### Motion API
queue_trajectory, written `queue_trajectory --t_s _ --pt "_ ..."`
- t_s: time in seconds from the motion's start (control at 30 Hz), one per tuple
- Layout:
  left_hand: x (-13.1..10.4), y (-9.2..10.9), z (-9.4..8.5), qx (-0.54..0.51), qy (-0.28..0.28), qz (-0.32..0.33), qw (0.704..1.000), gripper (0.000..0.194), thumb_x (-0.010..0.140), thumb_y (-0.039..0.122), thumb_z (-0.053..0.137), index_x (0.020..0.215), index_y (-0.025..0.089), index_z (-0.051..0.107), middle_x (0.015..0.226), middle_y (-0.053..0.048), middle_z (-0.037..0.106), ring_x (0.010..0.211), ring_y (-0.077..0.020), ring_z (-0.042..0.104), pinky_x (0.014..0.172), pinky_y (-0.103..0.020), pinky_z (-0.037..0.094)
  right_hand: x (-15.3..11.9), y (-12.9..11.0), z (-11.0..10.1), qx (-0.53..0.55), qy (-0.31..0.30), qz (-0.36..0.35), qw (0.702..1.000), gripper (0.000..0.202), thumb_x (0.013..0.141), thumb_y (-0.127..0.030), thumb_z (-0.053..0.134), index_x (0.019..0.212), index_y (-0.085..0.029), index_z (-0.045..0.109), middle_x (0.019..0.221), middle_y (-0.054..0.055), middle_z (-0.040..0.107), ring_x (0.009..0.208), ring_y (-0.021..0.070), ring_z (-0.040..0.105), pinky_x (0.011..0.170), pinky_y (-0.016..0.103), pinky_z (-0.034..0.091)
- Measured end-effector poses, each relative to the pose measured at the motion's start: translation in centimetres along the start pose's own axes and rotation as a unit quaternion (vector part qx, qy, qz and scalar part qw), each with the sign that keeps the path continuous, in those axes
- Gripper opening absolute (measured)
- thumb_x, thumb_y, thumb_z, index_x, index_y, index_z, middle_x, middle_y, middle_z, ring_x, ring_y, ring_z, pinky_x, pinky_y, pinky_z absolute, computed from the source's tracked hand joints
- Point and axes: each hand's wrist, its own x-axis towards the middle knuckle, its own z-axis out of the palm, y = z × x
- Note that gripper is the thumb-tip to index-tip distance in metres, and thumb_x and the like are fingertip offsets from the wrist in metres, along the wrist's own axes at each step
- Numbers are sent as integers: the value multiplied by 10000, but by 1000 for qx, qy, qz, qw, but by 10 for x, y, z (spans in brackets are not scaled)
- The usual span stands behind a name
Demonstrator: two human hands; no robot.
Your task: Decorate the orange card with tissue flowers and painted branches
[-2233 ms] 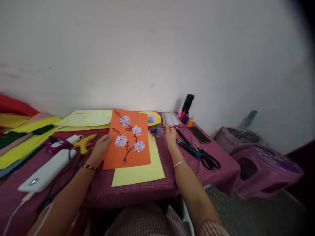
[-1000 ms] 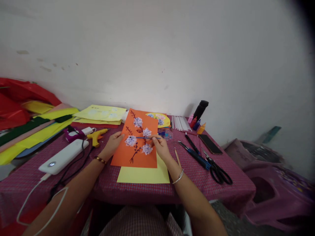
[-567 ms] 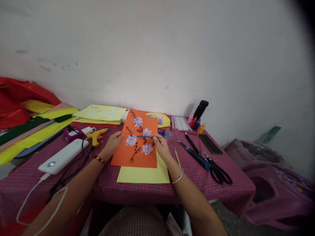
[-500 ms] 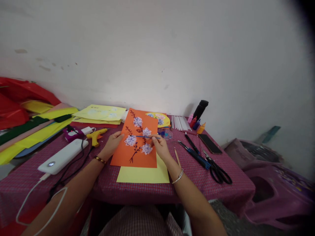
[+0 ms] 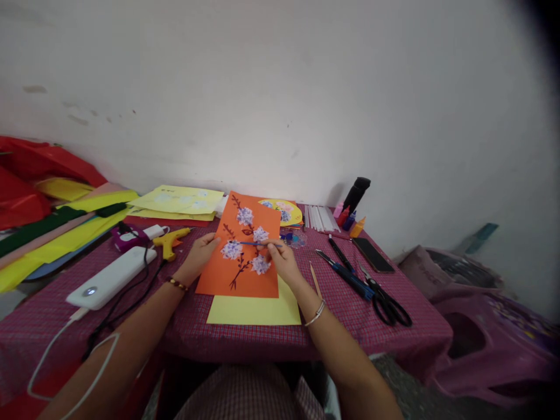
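My left hand [image 5: 202,252] grips the left edge of an orange sheet [image 5: 214,274] painted with purple-white flowers and dark branches. The sheet is raised and overlaps a yellow sheet [image 5: 254,312] on the table. In my right hand [image 5: 283,258] is a thin blue paintbrush [image 5: 250,243], held between closed fingers. The brush lies across the picture, its dark tip pointing left near the left flower. Whether the tip touches the paper I cannot tell. Just behind my right hand sits a clear palette [image 5: 298,238] with blue paint.
On the left are a yellow glue gun [image 5: 170,242], white power bank [image 5: 111,279] and cables. A pencil [image 5: 315,280], cutter [image 5: 345,275], scissors [image 5: 387,303], phone [image 5: 373,255], glue sticks [image 5: 321,218] and paint bottles [image 5: 350,220] lie or stand right. A wall [image 5: 262,105] rises behind.
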Motion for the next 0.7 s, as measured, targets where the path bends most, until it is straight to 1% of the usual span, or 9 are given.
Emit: queue_trajectory --t_s 0.1,0.23,0.3,0.5,0.63,0.7 --pt "-1 2 1 3 0 2 1000 470 698 501 794 1009 161 705 742 -21 741 597 -191 662 542 -274 514 0 1 1 -6 -6 3 1000 375 878 -561 597 968 -214 708 785 34 736 531 126 564 530 268 488" --pt "-3 6 4 0 -5 -1 1000 487 688 520 787 1002 159 698 738 -18 739 606 -201 666 576 -303 542 0 1 0 -6 24 -4 1000 363 895 -545 587 984 -215 708 755 23 726 546 133 582 545 269 504" --pt "-4 7 4 1 -4 -2 1000 492 689 525 786 1004 158 698 724 -16 734 597 -199 659 560 -297 533 0 1 -1 5 33 -5 999 359 892 -543 592 986 -216 705 771 25 734 549 135 590 547 272 509" --pt "-6 10 5 10 6 3 1000 476 672 513 808 970 155 709 697 -9 721 559 -176 628 510 -264 489 0 2 2 1 12 8 1000 381 875 -573 603 954 -218 714 746 26 740 513 130 570 505 264 486" --pt "-7 11 6 6 -2 1 1000 508 681 525 802 1018 156 707 708 -14 726 562 -186 640 545 -289 518 0 2 1 3 47 3 999 405 877 -597 593 944 -218 718 766 34 746 536 137 593 520 269 501" --pt "-7 10 6 5 -5 1 1000 522 681 533 801 1027 154 706 705 -15 726 561 -186 641 552 -292 523 -1 1 0 18 49 3 999 410 876 -603 595 928 -216 722 770 40 748 545 142 604 530 274 508"
